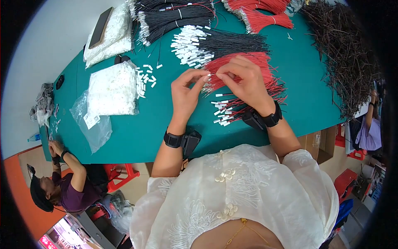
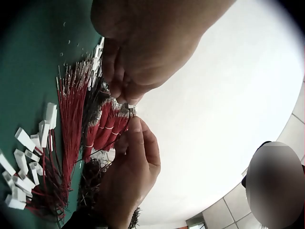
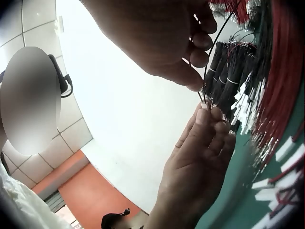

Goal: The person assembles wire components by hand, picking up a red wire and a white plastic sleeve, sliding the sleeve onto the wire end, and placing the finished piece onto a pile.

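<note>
Above the green table, your left hand pinches a small white plastic connector and your right hand pinches a thin dark wire beside it, so you are probably inserting this wire, which calls next for a straight, gentle push.

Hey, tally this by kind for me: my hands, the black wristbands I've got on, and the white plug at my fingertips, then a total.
Hands: 2 (left hand, right hand)
Black wristbands: 2 (left wristband, right wristband)
White plug at the fingertips: 1
Total: 5
</note>
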The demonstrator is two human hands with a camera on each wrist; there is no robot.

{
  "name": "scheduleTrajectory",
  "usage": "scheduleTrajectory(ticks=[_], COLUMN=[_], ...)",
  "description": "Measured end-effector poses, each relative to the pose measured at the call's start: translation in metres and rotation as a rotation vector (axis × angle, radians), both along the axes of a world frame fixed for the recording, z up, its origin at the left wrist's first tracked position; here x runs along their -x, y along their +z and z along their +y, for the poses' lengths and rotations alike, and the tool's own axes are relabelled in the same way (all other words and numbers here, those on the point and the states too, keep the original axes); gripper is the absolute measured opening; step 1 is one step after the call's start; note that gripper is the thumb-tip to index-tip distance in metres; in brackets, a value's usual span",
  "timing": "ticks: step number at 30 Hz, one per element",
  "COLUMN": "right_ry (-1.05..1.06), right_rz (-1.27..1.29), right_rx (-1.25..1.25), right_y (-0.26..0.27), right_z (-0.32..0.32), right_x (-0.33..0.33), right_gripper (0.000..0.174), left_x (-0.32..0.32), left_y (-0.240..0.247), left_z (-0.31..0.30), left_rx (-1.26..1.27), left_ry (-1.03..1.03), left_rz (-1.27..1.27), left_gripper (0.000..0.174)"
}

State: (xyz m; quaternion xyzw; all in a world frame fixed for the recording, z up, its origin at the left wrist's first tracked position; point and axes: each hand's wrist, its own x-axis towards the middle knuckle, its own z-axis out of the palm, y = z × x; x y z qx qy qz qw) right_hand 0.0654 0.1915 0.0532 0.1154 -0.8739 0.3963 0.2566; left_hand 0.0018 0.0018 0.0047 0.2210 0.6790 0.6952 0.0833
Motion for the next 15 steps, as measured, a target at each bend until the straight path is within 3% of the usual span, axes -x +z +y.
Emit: scheduleTrajectory(ticks=[15], right_ry=[0.010], right_rz=[0.045], right_rx=[-0.064], right_y=[-0.0002], right_z=[0.0023], right_x=[0.0009], right_gripper=[0.009], left_x=[-0.0022], left_y=[0.0064], left_z=[-0.0002], left_rx=[0.024], left_ry=[-0.025], left_rz=[0.007], left_gripper=[0.010])
